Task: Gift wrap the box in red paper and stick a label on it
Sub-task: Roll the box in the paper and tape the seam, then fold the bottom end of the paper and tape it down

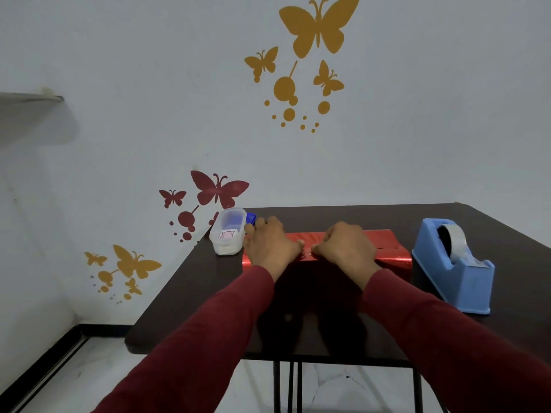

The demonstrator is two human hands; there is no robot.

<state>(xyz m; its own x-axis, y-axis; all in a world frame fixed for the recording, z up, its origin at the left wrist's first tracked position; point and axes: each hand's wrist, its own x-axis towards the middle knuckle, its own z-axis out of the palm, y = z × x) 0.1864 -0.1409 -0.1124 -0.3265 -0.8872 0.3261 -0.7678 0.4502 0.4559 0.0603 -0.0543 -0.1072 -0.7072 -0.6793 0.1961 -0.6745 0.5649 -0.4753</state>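
Sitting on the table (185,308): one wrapped box (387,248), one tub (228,231), one tape dispenser (456,269), and two hands, left (269,242) and right (346,245).
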